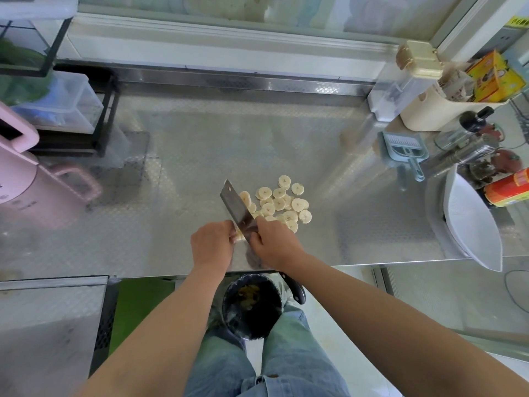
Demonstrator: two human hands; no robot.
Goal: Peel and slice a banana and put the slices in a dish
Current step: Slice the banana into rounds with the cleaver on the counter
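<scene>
Several pale banana slices (282, 203) lie in a loose heap on the steel worktop (171, 173). A cleaver (235, 206) stands on edge at the heap's left side, its dark handle (296, 289) sticking out past the table's front edge. My right hand (274, 245) is closed over the rear of the blade. My left hand (211, 245) pinches a short banana stub (238, 236) against the blade's left face; most of the stub is hidden. A white dish (472, 224) leans at the table's right edge, with no slices in it.
A black bin (252, 305) with peel scraps stands under the front edge between my legs. A pink appliance (25, 193) sits at the left, a rack with clear boxes (65, 107) behind it. At the right are a blue scoop (405, 151), bottles and a cream container (438, 110).
</scene>
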